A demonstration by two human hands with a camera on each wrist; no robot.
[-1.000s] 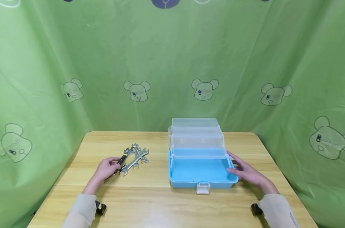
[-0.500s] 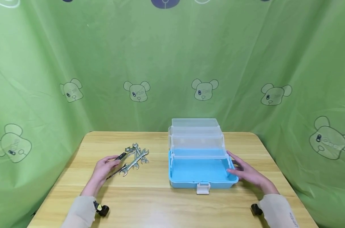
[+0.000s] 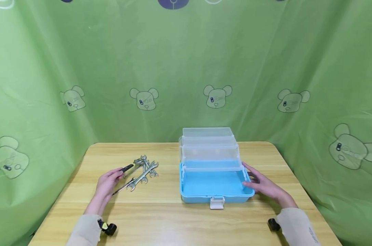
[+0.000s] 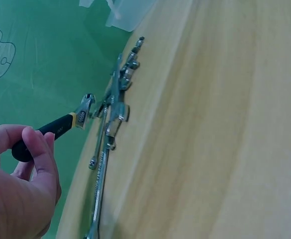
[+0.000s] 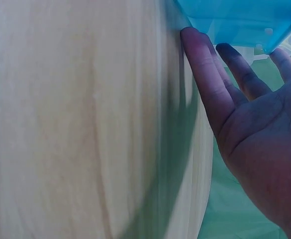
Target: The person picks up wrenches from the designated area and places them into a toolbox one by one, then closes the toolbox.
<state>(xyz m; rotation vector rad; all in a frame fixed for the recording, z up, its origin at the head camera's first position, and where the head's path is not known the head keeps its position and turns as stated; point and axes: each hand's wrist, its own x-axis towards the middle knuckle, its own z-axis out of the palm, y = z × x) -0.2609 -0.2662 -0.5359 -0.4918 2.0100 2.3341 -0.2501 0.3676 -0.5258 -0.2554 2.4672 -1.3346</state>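
Observation:
My left hand (image 3: pixel 107 183) pinches the black handle of an adjustable wrench (image 4: pixel 60 125), which has a yellow band and a metal head. The wrench is raised beside a loose pile of silver open-ended wrenches (image 3: pixel 142 178) on the table. Some wrenches overlap, so parts of them are hidden. At the right, my right hand (image 3: pixel 267 188) rests against the side of a light blue toolbox (image 3: pixel 216 198), its fingers extended. The toolbox stands with its translucent trays (image 3: pixel 210 152) fanned out above the back, and its blue bottom compartment shows bare.
A white latch (image 3: pixel 217 203) hangs down at the toolbox's front. The wooden table (image 3: pixel 161 222) ends at the back against a green curtain (image 3: pixel 173 61) printed with bear heads. Black wrist-mounted cameras sit by both sleeves.
My left hand has lifted the adjustable wrench away from the pile, up and slightly left. The right hand stays on the toolbox; the head view has shifted slightly.

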